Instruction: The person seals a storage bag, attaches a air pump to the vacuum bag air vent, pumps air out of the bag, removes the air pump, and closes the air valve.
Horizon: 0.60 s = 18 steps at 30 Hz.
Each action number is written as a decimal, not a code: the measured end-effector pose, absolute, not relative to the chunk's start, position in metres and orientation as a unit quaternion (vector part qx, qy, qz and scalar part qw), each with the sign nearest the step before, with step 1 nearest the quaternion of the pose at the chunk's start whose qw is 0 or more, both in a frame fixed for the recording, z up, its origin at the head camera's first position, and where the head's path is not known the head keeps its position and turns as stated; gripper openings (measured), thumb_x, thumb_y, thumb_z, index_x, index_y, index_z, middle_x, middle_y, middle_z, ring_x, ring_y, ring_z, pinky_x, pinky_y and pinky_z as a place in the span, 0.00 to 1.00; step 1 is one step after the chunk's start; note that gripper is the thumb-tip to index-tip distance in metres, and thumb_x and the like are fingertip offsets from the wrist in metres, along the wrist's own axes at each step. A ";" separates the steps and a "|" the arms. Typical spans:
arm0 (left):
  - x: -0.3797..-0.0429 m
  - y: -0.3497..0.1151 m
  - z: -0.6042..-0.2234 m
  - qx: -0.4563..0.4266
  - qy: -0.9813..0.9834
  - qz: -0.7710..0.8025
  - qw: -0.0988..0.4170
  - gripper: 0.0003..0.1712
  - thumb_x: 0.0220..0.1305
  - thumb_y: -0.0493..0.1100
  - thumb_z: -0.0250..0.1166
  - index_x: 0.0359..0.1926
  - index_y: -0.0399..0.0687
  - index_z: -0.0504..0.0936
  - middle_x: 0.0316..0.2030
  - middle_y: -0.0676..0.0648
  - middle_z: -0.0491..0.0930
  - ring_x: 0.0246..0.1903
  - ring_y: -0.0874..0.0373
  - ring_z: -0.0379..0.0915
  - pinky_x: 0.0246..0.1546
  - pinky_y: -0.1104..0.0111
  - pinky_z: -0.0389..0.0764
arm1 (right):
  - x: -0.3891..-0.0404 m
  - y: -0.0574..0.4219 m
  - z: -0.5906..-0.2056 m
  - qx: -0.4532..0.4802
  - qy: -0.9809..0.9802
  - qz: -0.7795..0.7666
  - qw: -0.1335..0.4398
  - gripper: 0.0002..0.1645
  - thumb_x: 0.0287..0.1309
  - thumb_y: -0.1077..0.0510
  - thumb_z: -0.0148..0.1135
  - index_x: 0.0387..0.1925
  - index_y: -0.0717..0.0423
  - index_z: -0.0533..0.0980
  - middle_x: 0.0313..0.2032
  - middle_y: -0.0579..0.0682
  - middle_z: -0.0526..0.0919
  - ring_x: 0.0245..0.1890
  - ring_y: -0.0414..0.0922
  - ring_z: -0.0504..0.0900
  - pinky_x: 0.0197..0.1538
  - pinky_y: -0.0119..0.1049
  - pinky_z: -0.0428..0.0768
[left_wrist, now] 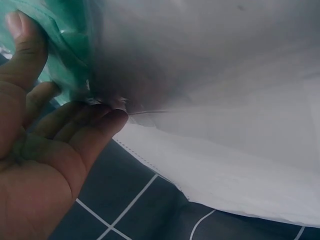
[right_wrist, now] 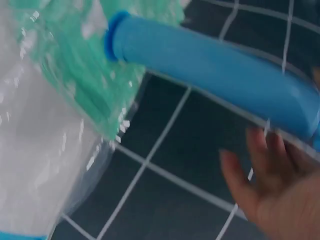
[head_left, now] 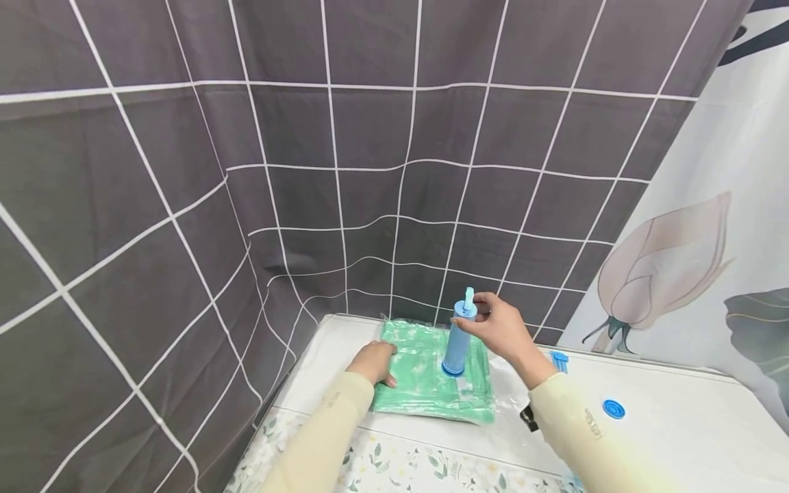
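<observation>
A clear plastic bag with folded green material (head_left: 413, 376) inside lies flat on the white surface. My left hand (head_left: 372, 363) rests at its left edge; in the left wrist view the thumb (left_wrist: 25, 40) lies over the green and the other fingers stretch along the plastic. A blue hand pump (head_left: 457, 346) stands tilted on the bag, its round base against the plastic. My right hand (head_left: 496, 325) is at the pump's top, thumb in front and fingers behind the light-blue handle (head_left: 469, 298). The right wrist view shows the lower fingers (right_wrist: 235, 172) spread below the blue barrel (right_wrist: 210, 62).
Right of the bag, loose clear plastic (head_left: 508, 383) spreads over the white tabletop (head_left: 684, 418). A round blue cap (head_left: 614, 409) and a small blue clip (head_left: 559, 361) lie there. A dark object (head_left: 528, 418) shows beside the right sleeve. Grey gridded curtain (head_left: 370, 137) hangs behind and left.
</observation>
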<state>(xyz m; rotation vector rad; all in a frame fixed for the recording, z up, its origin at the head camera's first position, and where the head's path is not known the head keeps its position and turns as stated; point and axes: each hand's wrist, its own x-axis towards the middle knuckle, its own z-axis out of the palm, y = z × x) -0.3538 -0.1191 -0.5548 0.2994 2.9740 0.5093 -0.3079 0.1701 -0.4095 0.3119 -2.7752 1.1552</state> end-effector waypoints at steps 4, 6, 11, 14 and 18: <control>-0.362 -0.121 -0.566 0.096 0.979 0.169 0.067 0.57 0.37 0.52 0.89 0.74 0.47 0.84 0.71 0.38 0.87 0.73 0.36 0.81 0.81 0.44 0.78 | -0.304 0.156 -0.423 0.069 -0.929 0.338 0.134 0.44 0.66 0.37 0.83 0.67 0.64 0.78 0.49 0.61 0.91 0.46 0.54 0.90 0.47 0.50 0.89; -0.361 -0.122 -0.565 0.096 0.977 0.173 0.078 0.57 0.38 0.51 0.89 0.76 0.47 0.83 0.74 0.38 0.84 0.76 0.35 0.79 0.84 0.44 0.76 | -0.304 0.154 -0.427 0.060 -0.932 0.324 0.154 0.41 0.65 0.38 0.84 0.64 0.64 0.80 0.47 0.61 0.92 0.44 0.55 0.91 0.43 0.51 0.89; -0.362 -0.127 -0.570 0.099 0.980 0.153 0.078 0.58 0.39 0.54 0.88 0.76 0.48 0.83 0.77 0.36 0.81 0.78 0.34 0.77 0.84 0.44 0.75 | -0.307 0.154 -0.427 0.064 -0.932 0.329 0.139 0.38 0.67 0.42 0.83 0.64 0.66 0.81 0.48 0.63 0.93 0.46 0.57 0.92 0.47 0.53 0.91; -0.362 -0.128 -0.568 0.098 0.983 0.137 0.080 0.58 0.41 0.55 0.87 0.77 0.49 0.82 0.78 0.35 0.79 0.79 0.34 0.76 0.84 0.43 0.75 | -0.310 0.158 -0.422 0.082 -0.929 0.345 0.107 0.36 0.68 0.43 0.82 0.63 0.65 0.82 0.50 0.63 0.94 0.49 0.58 0.92 0.51 0.54 0.92; -0.359 -0.123 -0.565 0.104 0.983 0.123 0.083 0.59 0.44 0.57 0.86 0.80 0.51 0.80 0.81 0.33 0.76 0.81 0.34 0.74 0.84 0.43 0.75 | -0.318 0.168 -0.414 0.096 -0.917 0.385 0.046 0.29 0.66 0.48 0.82 0.59 0.62 0.85 0.51 0.61 0.95 0.52 0.57 0.93 0.54 0.55 0.93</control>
